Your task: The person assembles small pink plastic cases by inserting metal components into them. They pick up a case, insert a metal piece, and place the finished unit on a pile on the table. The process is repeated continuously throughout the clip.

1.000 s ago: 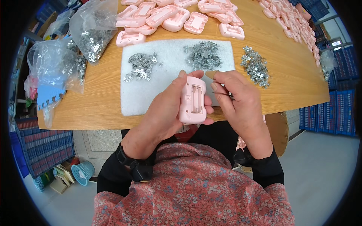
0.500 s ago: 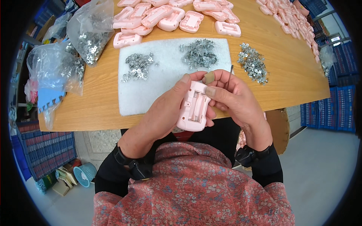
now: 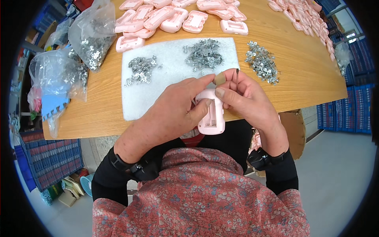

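A pale pink plastic casing (image 3: 220, 124) with an open battery compartment is held upright over the table's front edge. My left hand (image 3: 173, 100) grips it from the left, thumb lying across the compartment. At its upper right edge is my right hand (image 3: 254, 100), with thumb and forefinger bent close together at the casing. A thin dark rod-like tool (image 3: 237, 76) stands between my right fingers; its lower part is hidden. Tan tape (image 3: 220, 78) wraps my right forefinger. Whether a small part sits between the right fingertips cannot be made out.
A white foam mat (image 3: 132, 104) bears two piles of small metal clips (image 3: 205, 54). Another metal heap (image 3: 262, 63) lies to its right. Pink casings (image 3: 195, 21) cluster behind, with more at far right (image 3: 304, 19). Plastic bags (image 3: 92, 37) of metal parts stand at left.
My left thumb has come over onto the casing's compartment. The casing has shifted slightly right and turned more upright. The tool in my right hand has tilted to near vertical.
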### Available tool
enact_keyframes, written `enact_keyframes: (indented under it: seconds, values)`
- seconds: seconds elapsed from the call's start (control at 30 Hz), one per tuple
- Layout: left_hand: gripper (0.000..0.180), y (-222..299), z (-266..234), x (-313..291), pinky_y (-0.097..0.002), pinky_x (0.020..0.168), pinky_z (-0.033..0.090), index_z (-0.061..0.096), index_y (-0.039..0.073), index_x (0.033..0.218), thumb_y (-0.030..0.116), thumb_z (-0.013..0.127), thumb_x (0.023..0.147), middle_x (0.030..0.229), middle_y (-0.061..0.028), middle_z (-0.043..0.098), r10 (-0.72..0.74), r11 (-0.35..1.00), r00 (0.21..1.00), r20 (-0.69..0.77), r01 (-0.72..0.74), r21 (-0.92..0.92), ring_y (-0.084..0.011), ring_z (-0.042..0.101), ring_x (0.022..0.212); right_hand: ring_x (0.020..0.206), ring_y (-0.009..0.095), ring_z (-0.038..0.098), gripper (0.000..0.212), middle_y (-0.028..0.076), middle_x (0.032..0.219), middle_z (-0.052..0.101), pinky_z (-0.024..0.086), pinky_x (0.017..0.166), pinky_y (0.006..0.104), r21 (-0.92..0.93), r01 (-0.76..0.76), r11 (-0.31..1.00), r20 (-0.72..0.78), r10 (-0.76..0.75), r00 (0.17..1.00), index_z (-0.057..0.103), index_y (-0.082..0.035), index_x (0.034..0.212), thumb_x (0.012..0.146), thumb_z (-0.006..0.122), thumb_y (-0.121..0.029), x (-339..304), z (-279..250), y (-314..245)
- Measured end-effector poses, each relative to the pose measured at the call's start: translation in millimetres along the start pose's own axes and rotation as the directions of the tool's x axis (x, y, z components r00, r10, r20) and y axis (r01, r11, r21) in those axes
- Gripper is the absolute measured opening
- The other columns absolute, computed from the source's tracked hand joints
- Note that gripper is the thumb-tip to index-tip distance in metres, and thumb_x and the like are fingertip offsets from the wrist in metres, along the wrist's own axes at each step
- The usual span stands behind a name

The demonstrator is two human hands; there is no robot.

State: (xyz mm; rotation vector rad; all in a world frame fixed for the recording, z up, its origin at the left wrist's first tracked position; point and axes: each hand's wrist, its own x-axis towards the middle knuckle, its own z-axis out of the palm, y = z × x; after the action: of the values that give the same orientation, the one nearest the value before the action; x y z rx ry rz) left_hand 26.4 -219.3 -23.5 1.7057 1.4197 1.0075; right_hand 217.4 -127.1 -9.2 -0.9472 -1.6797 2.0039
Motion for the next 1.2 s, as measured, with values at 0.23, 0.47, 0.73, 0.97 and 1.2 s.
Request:
enact_keyframes:
  seconds: [0.23, 0.47, 0.73, 0.97, 1.2]
  values:
    - [0.036, 7.1, 11.1, 2.1, -0.0351, 0.076, 0.053, 0.059, -0.002, 0.126, 0.005, 0.053, 0.091, 0.1, -0.0177, 0.065, -0.061, 0.996, 0.998, -0.018, 0.062, 0.057, -0.0269, 0.066, 0.083, 0.08, 0.006, 0.061, 0.031, 0.004, 0.088, 0.067, 0.049, 0.073, 0.0227, -0.002, 0.068, 0.998, -0.04, -0.068, 0.997, 0.05, -0.001, 0.115, 0.094, 0.067, -0.016, 1.9, -0.2, 9.1]
    - [0.035, -1.1, 12.0, 6.1, -0.0304, 0.076, 0.052, 0.058, 0.0, 0.126, 0.009, 0.041, 0.097, 0.101, -0.0121, 0.066, -0.257, 0.903, 0.965, -0.047, 0.223, -0.367, -0.0205, 0.064, 0.083, 0.073, 0.005, 0.057, 0.023, 0.0, 0.082, 0.063, 0.046, 0.066, 0.0204, 0.058, 0.107, 0.993, -0.156, -0.097, 0.983, 0.056, 0.0, 0.109, 0.094, 0.067, -0.015, 2.0, 8.5, -4.4]
    - [0.046, -10.4, -4.4, 6.6, -0.0301, 0.067, 0.053, 0.048, -0.003, 0.136, 0.027, 0.047, 0.102, 0.104, -0.0139, 0.065, -0.333, 0.217, 0.927, 0.17, 0.251, -0.944, -0.021, 0.063, 0.085, 0.074, 0.004, 0.054, 0.014, -0.003, 0.082, 0.059, 0.047, 0.068, 0.021, -0.05, 0.255, 0.966, -0.209, -0.26, 0.943, 0.063, 0.002, 0.106, 0.094, 0.065, -0.005, 3.0, 21.7, 9.2]
    - [0.048, -21.4, -3.3, 3.5, -0.0317, 0.066, 0.054, 0.047, -0.003, 0.138, 0.029, 0.045, 0.102, 0.105, -0.0153, 0.065, -0.261, 0.113, 0.947, 0.188, 0.223, -0.968, -0.0231, 0.064, 0.087, 0.074, 0.006, 0.057, 0.017, 0.005, 0.089, 0.064, 0.048, 0.067, 0.0231, -0.177, 0.374, 0.91, -0.217, -0.407, 0.887, 0.063, 0.004, 0.106, 0.09, 0.066, -0.001, 11.0, 32.0, 26.4]
    - [0.04, -15.8, 1.6, 2.9, -0.0278, 0.077, 0.052, 0.052, 0.002, 0.134, 0.02, 0.057, 0.099, 0.112, -0.0084, 0.065, -0.383, 0.304, 0.917, 0.114, 0.241, -0.921, -0.017, 0.064, 0.094, 0.081, 0.004, 0.057, 0.018, 0.001, 0.097, 0.064, 0.047, 0.073, 0.0215, 0.078, 0.233, 0.969, -0.207, -0.213, 0.955, 0.062, 0.001, 0.11, 0.094, 0.065, -0.006, 13.2, 25.3, 12.1]
